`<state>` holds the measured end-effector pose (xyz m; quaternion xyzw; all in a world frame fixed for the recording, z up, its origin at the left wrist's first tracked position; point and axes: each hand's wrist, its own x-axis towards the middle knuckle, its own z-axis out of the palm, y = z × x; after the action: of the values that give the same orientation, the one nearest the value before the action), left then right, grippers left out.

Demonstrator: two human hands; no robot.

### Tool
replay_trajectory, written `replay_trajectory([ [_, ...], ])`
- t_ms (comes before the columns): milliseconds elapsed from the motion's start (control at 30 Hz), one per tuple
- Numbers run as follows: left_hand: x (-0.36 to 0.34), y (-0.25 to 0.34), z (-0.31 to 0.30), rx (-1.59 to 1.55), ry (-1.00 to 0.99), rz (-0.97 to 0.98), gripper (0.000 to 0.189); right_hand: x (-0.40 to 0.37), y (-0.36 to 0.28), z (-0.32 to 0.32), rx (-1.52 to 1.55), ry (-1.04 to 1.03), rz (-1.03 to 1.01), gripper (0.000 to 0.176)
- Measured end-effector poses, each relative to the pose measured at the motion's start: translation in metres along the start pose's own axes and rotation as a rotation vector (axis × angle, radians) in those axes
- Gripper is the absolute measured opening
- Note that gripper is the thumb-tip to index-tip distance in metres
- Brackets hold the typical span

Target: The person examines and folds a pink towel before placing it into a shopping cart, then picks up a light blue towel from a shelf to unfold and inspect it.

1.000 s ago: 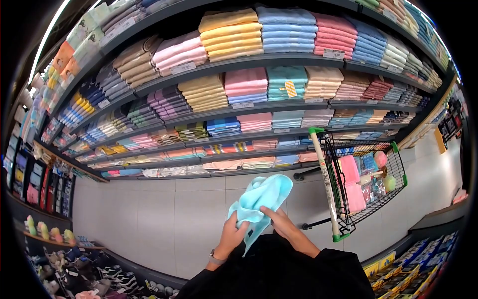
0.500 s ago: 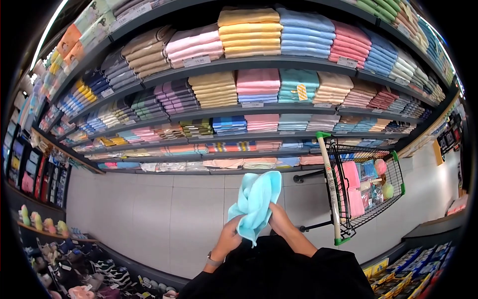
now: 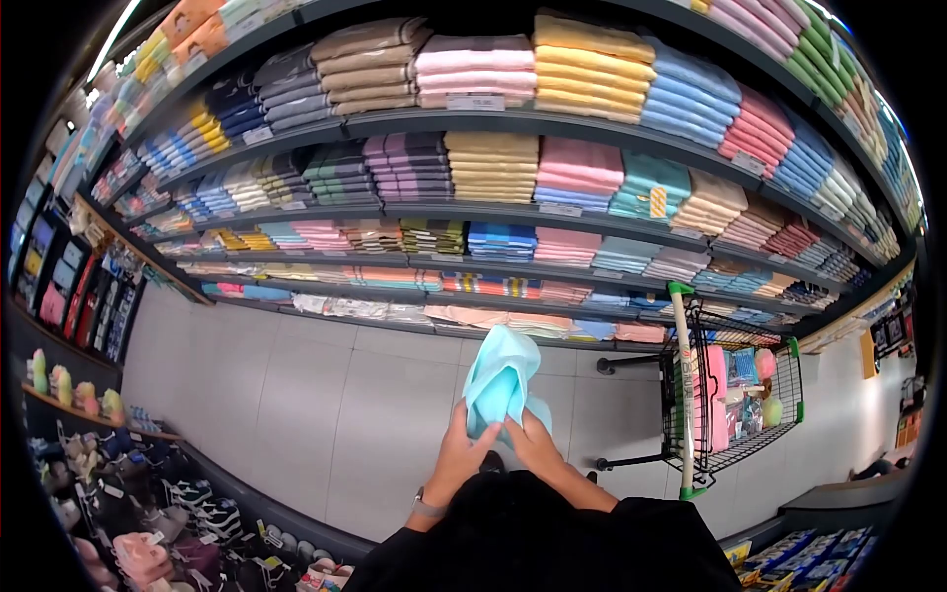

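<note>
A light turquoise cloth (image 3: 501, 370) is bunched up in front of my body, over the floor. My left hand (image 3: 462, 452) grips its lower left side, thumb toward the middle, with a band on the wrist. On the lower right side, my right hand (image 3: 530, 444) is closed on the same cloth. The thumbs are near each other at its lower edge. The cloth's upper part stands above the fingers, forming an open fold.
Shelves (image 3: 434, 118) of folded towels span the view ahead. A shopping cart (image 3: 740, 380) at the right holds pink and other items. Slippers or shoes (image 3: 148, 557) fill a display at the lower left. Packaged goods (image 3: 819, 562) lie at the lower right.
The view has turned, so shelves and cart appear further right. The cloth has changed shape, opening into a hollow fold, and both hands have shifted their hold along its lower edge.
</note>
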<state>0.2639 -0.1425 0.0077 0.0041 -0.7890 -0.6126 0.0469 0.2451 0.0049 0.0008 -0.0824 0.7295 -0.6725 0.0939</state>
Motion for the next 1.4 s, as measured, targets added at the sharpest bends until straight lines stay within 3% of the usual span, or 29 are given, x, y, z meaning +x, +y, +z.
replay_trajectory([
  [100,0.000,-0.014,-0.029,-0.075,0.070,-0.175,0.028,0.006,-0.004,0.009,-0.132,0.026,0.042,0.032],
  [200,0.001,-0.023,-0.060,-0.077,0.287,-0.068,0.019,0.015,0.000,0.014,-0.146,0.110,0.060,0.031],
  [300,0.005,-0.029,-0.095,0.005,0.479,0.026,0.019,0.030,0.011,0.011,-0.166,0.179,-0.100,0.035],
  [400,0.008,-0.028,-0.131,0.306,0.511,0.209,0.019,0.046,0.002,0.012,-0.240,0.166,-0.092,0.033],
  [600,0.014,-0.033,-0.160,0.580,0.388,0.186,0.018,0.098,-0.003,0.025,-0.219,0.240,-0.102,0.025],
  [700,0.019,-0.032,-0.162,0.674,0.127,0.177,0.025,0.140,-0.009,0.017,-0.016,0.169,-0.035,0.022],
  [733,0.021,-0.039,-0.162,0.677,0.072,0.188,0.034,0.154,-0.011,0.017,-0.047,0.153,-0.109,0.020],
  [833,0.034,-0.045,-0.173,0.786,-0.069,0.125,0.029,0.193,-0.034,0.016,-0.121,0.051,-0.228,0.021],
  [933,0.056,-0.069,-0.207,0.874,0.115,0.011,0.027,0.227,-0.047,0.012,-0.193,-0.082,-0.331,0.023],
  [1000,0.085,-0.076,-0.239,0.835,0.344,-0.032,0.033,0.246,-0.049,0.013,-0.229,-0.156,-0.432,0.023],
  [1067,0.114,-0.067,-0.265,0.787,0.489,-0.122,0.036,0.257,-0.068,0.015,-0.255,-0.264,-0.384,0.023],
  [1200,0.148,-0.091,-0.305,0.653,0.774,-0.050,0.037,0.285,-0.087,0.009,-0.295,-0.368,-0.417,0.024],
  [1400,0.170,-0.056,-0.332,0.648,0.995,-0.053,0.032,0.319,-0.060,0.004,-0.404,-0.478,-0.357,0.019],
])
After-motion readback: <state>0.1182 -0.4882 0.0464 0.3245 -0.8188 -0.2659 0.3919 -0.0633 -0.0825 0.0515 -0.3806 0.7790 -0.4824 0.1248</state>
